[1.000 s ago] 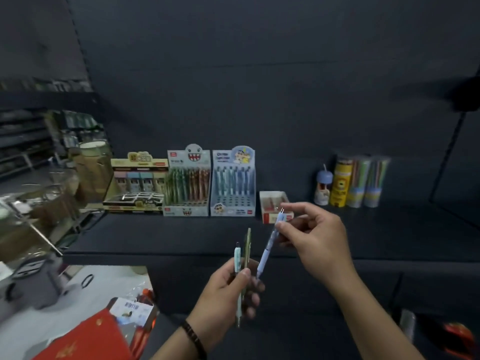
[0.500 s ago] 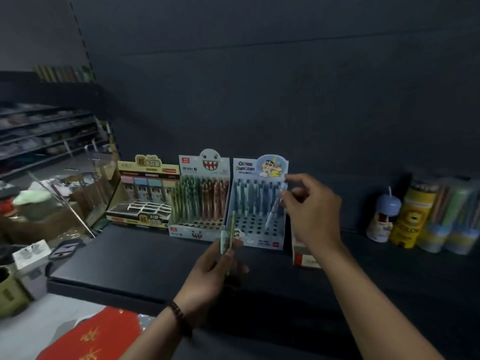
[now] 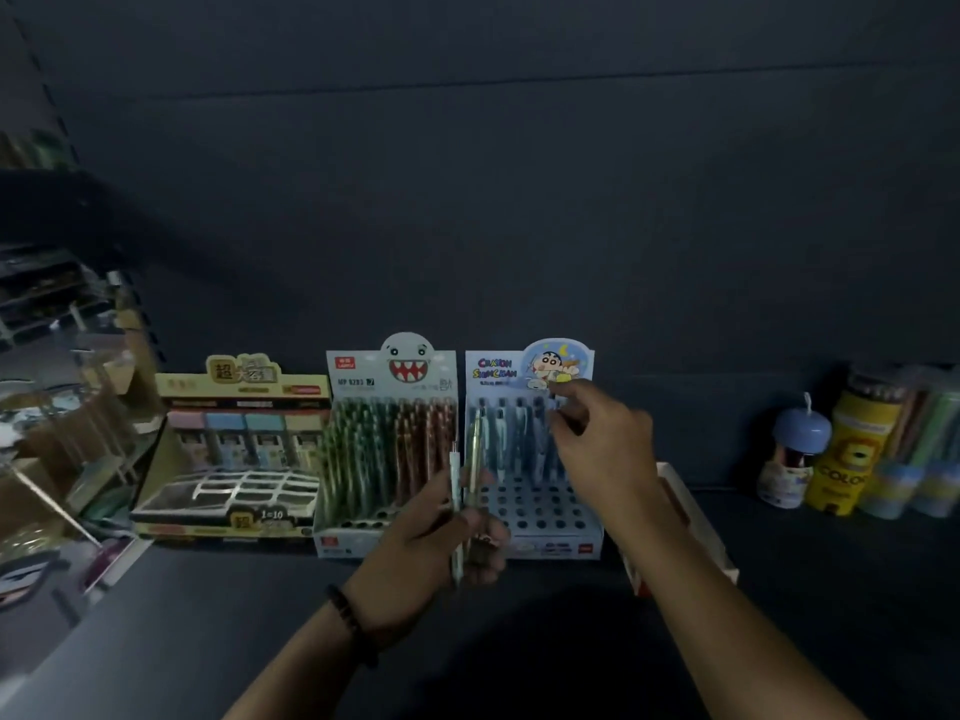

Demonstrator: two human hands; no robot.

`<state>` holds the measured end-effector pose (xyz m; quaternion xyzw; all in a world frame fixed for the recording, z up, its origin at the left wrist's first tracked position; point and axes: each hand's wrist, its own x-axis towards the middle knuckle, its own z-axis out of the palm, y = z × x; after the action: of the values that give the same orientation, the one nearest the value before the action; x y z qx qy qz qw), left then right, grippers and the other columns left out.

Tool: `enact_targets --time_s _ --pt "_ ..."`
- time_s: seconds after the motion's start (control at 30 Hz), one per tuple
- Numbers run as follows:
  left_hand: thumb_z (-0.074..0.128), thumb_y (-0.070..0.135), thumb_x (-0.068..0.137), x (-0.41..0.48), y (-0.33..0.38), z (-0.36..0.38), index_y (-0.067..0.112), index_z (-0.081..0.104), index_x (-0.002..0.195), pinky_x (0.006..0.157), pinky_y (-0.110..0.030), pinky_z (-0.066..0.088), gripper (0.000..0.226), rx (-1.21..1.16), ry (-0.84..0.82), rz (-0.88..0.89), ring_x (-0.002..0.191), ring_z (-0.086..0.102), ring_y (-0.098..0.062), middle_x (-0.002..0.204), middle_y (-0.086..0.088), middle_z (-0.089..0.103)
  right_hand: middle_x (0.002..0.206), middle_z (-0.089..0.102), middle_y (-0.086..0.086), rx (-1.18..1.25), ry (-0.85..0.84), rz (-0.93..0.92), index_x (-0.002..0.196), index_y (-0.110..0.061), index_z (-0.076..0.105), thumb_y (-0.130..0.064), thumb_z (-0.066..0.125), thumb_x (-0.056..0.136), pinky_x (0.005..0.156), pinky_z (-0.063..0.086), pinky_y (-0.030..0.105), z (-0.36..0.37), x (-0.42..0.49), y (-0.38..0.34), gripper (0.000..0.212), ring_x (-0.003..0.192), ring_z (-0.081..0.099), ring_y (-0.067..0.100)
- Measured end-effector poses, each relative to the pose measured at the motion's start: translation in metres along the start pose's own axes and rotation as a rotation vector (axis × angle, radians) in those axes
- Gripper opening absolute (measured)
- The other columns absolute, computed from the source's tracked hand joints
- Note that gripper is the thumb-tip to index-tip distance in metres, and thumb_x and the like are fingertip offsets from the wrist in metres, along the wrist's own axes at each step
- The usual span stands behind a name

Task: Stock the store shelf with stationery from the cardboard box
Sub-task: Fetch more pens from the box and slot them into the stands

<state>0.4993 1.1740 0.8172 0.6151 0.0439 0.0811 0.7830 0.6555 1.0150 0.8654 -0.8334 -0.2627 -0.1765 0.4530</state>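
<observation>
My left hand (image 3: 436, 553) grips two pens upright: a white-teal pen (image 3: 456, 480) and an olive pen (image 3: 474, 444), in front of the displays. My right hand (image 3: 602, 449) reaches over the blue cartoon pen display (image 3: 540, 517) on the dark shelf (image 3: 234, 615). Its thumb and forefinger pinch the top of a blue pen (image 3: 543, 459) at the right of the display's back row. That row holds several pens and the front holes stand empty. The cardboard box is out of view.
Left of the blue display stand a shark-face pen display (image 3: 389, 449) and a yellow-topped box (image 3: 234, 459). A small red-and-white tray (image 3: 680, 491) lies behind my right forearm. A blue-capped jar (image 3: 792, 459) and pencil tubes (image 3: 847, 459) stand at the right. Cluttered store fixtures (image 3: 62, 433) fill the left.
I have come closer to the shelf. My right hand carried the blue pen from in front of my chest to the blue display's back row. My left hand rose with its two pens.
</observation>
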Motion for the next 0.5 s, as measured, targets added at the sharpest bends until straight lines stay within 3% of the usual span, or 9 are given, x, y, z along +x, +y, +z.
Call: enact_targets --time_s 0.13,0.23,0.3,0.4,0.5 --pt "0.048 0.01 0.109 0.022 0.005 -0.012 0.015 0.053 0.141 0.08 -0.044 0.058 0.033 -0.008 -0.072 -0.038 0.085 0.07 -0.037 0.109 -0.027 0.072 0.1 0.08 -0.006 -0.08 -0.039 0.04 0.122 -0.028 0.075 -0.022 0.073 0.097 0.076 0.038 -0.004 0.011 0.002 0.002 0.026 0.09 0.074 0.01" --pt "0.047 0.008 0.109 0.028 0.011 -0.018 0.012 0.052 0.138 0.081 -0.045 0.06 0.029 0.014 -0.103 -0.04 0.081 0.072 -0.034 0.112 -0.024 0.074 0.105 0.08 -0.003 -0.138 -0.118 0.072 0.118 -0.028 0.077 -0.019 0.076 0.094 0.091 0.057 0.024 0.017 -0.001 0.002 0.026 0.099 0.074 0.012" --pt "0.048 0.007 0.109 0.027 0.013 -0.023 0.006 0.05 0.136 0.078 -0.042 0.06 0.028 0.015 -0.121 -0.025 0.078 0.072 -0.032 0.113 -0.023 0.074 0.106 0.08 -0.002 -0.174 -0.123 0.085 0.12 -0.029 0.077 -0.02 0.075 0.094 0.094 0.059 0.032 0.017 -0.004 -0.001 0.027 0.1 0.074 0.015" --pt "0.049 0.008 0.107 0.021 0.016 -0.029 0.001 0.047 0.134 0.069 -0.036 0.057 0.028 -0.007 -0.129 0.003 0.073 0.071 -0.03 0.109 -0.022 0.075 0.105 0.079 -0.004 -0.254 -0.111 0.08 0.124 -0.033 0.075 -0.028 0.071 0.097 0.088 0.059 0.032 0.014 -0.005 -0.011 0.027 0.098 0.074 0.017" --pt "0.05 0.009 0.106 0.015 0.018 -0.037 0.005 0.049 0.136 0.066 -0.035 0.056 0.03 -0.033 -0.136 0.018 0.073 0.07 -0.03 0.102 -0.023 0.074 0.08 0.073 -0.013 -0.154 0.009 0.038 0.122 -0.033 0.074 -0.034 0.071 0.098 0.074 0.053 0.023 0.011 -0.012 -0.03 0.024 0.075 0.067 0.004"
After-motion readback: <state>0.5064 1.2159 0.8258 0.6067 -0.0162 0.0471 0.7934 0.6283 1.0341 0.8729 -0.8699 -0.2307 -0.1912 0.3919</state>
